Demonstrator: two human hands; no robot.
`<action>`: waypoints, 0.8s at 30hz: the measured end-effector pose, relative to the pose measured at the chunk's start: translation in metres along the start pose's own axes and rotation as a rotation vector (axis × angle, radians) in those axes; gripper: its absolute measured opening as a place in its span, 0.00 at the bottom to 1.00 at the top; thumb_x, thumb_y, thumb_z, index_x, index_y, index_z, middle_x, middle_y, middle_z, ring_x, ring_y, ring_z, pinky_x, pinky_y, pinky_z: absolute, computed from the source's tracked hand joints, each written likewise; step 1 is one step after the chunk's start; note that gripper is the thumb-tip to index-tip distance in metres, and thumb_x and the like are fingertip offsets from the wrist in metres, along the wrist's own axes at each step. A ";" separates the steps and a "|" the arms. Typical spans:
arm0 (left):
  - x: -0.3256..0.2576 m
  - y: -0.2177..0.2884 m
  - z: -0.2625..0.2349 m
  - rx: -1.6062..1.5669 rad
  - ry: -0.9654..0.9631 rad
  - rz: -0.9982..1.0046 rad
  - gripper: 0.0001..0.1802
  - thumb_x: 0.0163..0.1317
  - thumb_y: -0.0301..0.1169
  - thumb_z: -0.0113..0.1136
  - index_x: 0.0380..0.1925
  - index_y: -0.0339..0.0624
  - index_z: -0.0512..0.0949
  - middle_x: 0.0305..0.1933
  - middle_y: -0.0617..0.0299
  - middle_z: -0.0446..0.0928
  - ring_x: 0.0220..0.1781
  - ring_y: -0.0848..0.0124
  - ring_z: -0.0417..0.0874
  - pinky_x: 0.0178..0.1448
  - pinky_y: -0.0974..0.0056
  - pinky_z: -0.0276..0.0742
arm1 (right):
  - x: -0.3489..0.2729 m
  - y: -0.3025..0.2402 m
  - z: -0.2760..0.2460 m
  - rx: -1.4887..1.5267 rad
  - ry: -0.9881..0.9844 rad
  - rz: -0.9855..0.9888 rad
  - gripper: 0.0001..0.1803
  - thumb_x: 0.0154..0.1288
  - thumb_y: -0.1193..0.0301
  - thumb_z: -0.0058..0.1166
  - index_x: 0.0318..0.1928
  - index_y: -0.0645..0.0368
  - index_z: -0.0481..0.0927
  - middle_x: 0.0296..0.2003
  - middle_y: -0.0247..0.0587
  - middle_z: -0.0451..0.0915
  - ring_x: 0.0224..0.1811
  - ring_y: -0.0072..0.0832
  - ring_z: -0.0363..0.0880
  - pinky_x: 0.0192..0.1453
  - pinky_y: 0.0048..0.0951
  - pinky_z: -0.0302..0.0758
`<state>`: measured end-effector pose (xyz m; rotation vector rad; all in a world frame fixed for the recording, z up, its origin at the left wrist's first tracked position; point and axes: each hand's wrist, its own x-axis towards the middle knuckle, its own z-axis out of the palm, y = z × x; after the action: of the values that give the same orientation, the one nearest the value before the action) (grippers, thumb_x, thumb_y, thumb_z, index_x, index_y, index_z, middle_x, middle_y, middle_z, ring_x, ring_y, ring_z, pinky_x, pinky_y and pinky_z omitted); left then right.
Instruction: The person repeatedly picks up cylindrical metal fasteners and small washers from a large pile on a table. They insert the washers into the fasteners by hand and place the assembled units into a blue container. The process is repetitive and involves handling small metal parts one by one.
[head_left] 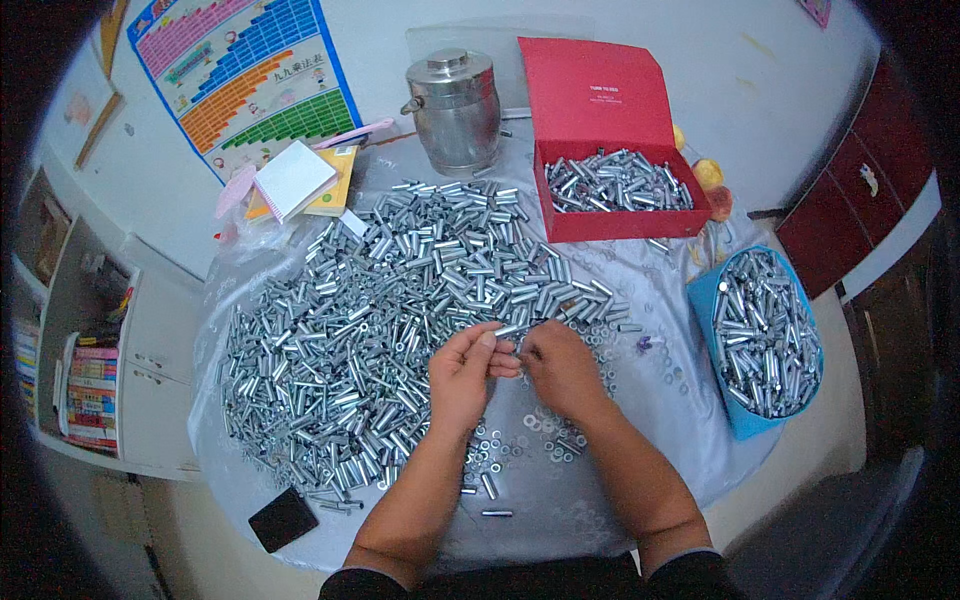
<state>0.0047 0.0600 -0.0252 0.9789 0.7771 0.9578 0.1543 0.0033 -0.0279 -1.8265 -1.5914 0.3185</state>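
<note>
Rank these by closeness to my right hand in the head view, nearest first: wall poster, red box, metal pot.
From the right hand:
1. Red box: ahead, slightly right, lid open.
2. Metal pot: ahead and left, near the wall.
3. Wall poster: far left, up on the wall.

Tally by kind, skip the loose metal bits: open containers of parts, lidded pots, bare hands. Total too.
Open containers of parts: 2 (red box, blue basket)
Lidded metal pot: 1
Bare hands: 2 (left hand, right hand)
Total: 5
</note>
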 end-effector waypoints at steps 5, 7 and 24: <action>-0.002 0.001 -0.003 -0.053 -0.014 -0.076 0.14 0.71 0.31 0.52 0.49 0.32 0.77 0.34 0.55 0.81 0.30 0.68 0.84 0.35 0.65 0.83 | -0.013 -0.012 -0.013 0.970 0.219 0.457 0.05 0.66 0.74 0.57 0.39 0.64 0.78 0.28 0.33 0.79 0.28 0.19 0.76 0.34 0.23 0.73; -0.004 0.002 -0.002 -0.073 -0.033 -0.085 0.14 0.71 0.31 0.53 0.48 0.32 0.78 0.34 0.56 0.81 0.29 0.68 0.84 0.35 0.65 0.83 | -0.016 -0.010 -0.008 1.119 0.239 0.478 0.05 0.66 0.74 0.57 0.39 0.63 0.79 0.28 0.34 0.79 0.29 0.20 0.76 0.34 0.23 0.74; -0.012 0.011 -0.001 -0.100 -0.127 -0.164 0.14 0.71 0.32 0.53 0.47 0.32 0.79 0.32 0.56 0.82 0.29 0.69 0.85 0.34 0.67 0.83 | -0.020 -0.019 -0.007 0.943 0.223 0.362 0.08 0.68 0.72 0.56 0.43 0.63 0.81 0.33 0.34 0.79 0.31 0.20 0.77 0.37 0.23 0.75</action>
<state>-0.0040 0.0516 -0.0136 0.8660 0.6853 0.7772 0.1394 -0.0179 -0.0162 -1.3027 -0.7220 0.8304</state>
